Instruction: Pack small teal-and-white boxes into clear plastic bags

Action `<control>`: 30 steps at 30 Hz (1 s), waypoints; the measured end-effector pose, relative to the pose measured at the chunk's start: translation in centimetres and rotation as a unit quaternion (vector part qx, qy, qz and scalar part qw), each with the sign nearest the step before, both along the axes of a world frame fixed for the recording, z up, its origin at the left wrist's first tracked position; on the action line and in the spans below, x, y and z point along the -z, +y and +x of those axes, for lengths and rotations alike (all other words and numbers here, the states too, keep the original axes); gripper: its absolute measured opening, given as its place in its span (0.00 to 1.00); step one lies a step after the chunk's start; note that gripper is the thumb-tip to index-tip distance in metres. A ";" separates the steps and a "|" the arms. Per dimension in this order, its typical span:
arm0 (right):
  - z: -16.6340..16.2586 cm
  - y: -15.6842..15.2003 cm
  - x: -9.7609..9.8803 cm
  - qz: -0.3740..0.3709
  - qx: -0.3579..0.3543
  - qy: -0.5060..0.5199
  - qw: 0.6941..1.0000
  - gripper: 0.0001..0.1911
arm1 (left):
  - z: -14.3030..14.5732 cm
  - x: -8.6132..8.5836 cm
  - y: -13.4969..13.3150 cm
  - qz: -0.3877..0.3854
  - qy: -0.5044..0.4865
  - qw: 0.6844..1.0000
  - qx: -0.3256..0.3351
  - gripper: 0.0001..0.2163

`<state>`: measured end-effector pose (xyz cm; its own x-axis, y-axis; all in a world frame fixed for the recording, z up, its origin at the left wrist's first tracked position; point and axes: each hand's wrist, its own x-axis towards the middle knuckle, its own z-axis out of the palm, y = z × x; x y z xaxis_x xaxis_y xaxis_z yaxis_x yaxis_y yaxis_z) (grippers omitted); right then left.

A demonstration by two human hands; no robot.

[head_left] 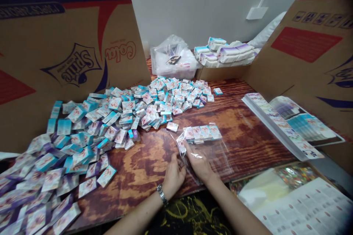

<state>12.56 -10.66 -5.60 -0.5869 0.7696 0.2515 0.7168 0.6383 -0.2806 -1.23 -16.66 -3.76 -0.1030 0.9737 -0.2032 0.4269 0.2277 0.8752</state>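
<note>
A clear plastic bag (224, 154) lies flat near the front of the wooden table, with a short row of small printed boxes (205, 132) inside at its far end. My right hand (200, 163) reaches across the bag's left part. Its fingers are closed around what looks like another small pale box (182, 147), partly hidden by plastic glare. Beside it, my left hand (175, 174) has curled fingers at the bag's near left edge, apparently pinching the film. One loose box (172, 127) lies just beyond the bag's left corner.
A large heap of small boxes (121, 114) covers the table's left and back. Tall cardboard cartons (68, 36) stand at both sides. Behind are a clear plastic bin (173, 66) and bundled flat packs (234, 53). Printed sheets (278, 125) lie right, a labelled sheet (303, 209) at front right.
</note>
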 end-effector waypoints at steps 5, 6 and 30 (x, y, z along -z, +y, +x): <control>-0.3 0.2 0.7 -0.013 -0.008 0.062 0.998 0.19 | -0.1 0.3 0.2 0.006 -0.021 1.000 -0.018 0.22; -0.5 0.2 0.9 -0.020 0.010 0.070 0.997 0.17 | -0.1 0.4 0.2 0.010 -0.025 1.000 -0.017 0.23; -2.7 1.4 -1.4 -0.098 -0.026 -0.006 0.995 0.18 | -1.0 0.4 0.3 0.034 -0.032 0.999 -0.024 0.13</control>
<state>9.87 -9.26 -4.21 -0.6288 0.7721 0.0920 0.6890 0.6080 -0.3945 -2.28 -16.33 -4.17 -0.1385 0.9799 -0.1435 0.3603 0.1848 0.9143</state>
